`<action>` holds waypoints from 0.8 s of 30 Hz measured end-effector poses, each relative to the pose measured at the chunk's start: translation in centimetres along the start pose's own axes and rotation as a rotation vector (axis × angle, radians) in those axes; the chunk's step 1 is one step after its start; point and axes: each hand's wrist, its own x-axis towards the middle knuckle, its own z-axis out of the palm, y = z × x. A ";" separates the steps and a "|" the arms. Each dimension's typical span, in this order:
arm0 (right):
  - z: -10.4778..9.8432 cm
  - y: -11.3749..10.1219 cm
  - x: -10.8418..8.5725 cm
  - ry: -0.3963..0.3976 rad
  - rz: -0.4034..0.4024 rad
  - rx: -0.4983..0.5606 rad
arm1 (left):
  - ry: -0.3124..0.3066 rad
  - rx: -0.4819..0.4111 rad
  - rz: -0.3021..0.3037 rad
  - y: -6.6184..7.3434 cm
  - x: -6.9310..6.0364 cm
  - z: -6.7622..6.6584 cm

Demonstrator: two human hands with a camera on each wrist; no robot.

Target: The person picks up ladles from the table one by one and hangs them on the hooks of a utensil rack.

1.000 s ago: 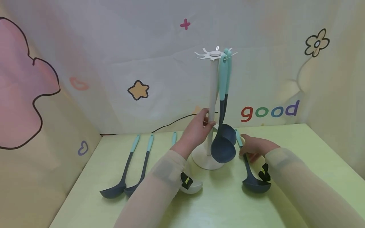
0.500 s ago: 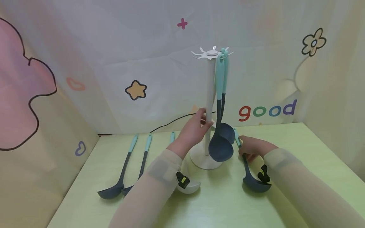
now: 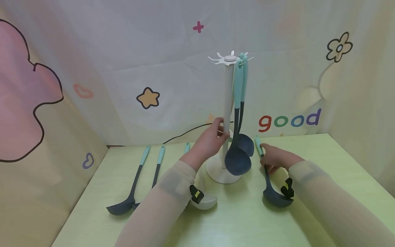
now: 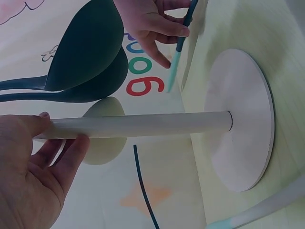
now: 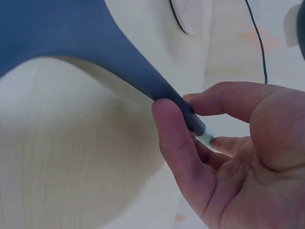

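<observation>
Our left hand (image 3: 207,145) grips the post of an upright white utensil rack (image 3: 227,96). To its right, our right hand (image 3: 275,158) pinches the shaft of a dark blue soup ladle (image 3: 276,199) with a mint-green handle. The ladle's long axis runs front to back, handle tip toward the backdrop (image 3: 179,68) and slightly left, bowl toward us.
</observation>
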 end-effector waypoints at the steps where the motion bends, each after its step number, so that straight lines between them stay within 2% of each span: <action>1: -0.1 0.0 -0.1 0.010 -0.009 0.012 | -0.001 0.002 0.000 0.0 0.0 0.0; 8: -1.2 -0.1 -0.5 0.128 -0.100 0.062 | -0.003 0.011 0.005 0.1 -0.2 0.2; 13: -2.0 -0.4 -1.0 0.206 -0.179 0.090 | 0.022 0.015 0.012 0.1 -0.2 0.3; 18: -2.9 -0.8 -1.8 0.272 -0.231 0.131 | 0.036 0.017 0.008 0.0 -0.2 0.4; 24: -3.8 -1.5 -3.3 0.377 -0.296 0.124 | 0.034 0.017 0.002 -0.1 0.0 0.5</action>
